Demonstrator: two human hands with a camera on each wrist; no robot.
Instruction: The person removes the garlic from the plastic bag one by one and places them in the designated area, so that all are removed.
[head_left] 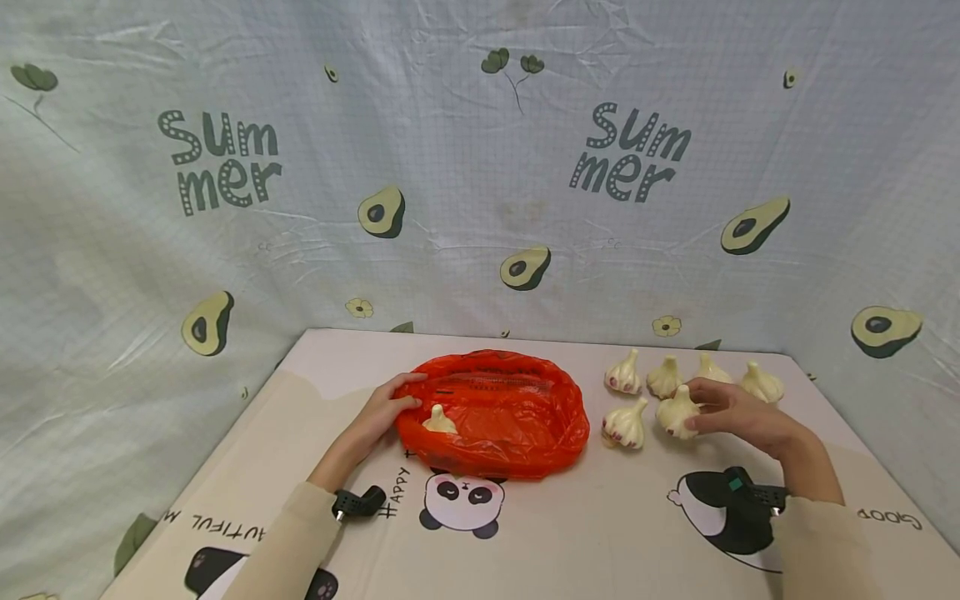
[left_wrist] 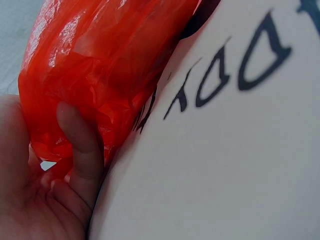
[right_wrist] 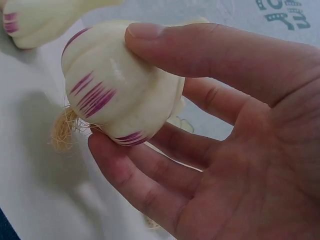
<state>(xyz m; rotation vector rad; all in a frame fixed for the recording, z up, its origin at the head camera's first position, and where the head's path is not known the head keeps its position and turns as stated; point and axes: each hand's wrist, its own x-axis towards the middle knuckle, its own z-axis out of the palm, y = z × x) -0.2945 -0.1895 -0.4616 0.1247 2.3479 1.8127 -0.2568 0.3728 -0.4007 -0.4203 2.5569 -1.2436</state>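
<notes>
A red plastic bag (head_left: 517, 462) sits on the table with its mouth spread wide, and one garlic bulb (head_left: 439, 421) shows inside near its left wall. My left hand (head_left: 382, 412) grips the bag's left rim; in the left wrist view, the fingers (left_wrist: 82, 145) lie against the crinkled red plastic. Over on the right, my right hand (head_left: 731, 412) holds a garlic bulb (right_wrist: 117, 82) between thumb and fingers. Purple streaks and a tuft of dry roots show on that bulb in the right wrist view, and its shadow falls on the surface below.
Several more garlic bulbs stand around my right hand: one (head_left: 624, 423) nearest the bag, another (head_left: 622, 373) behind it, and others (head_left: 664, 377) along the back, out to the far right one (head_left: 761, 382). A printed cloth (head_left: 450, 250) hangs behind the table (head_left: 570, 533).
</notes>
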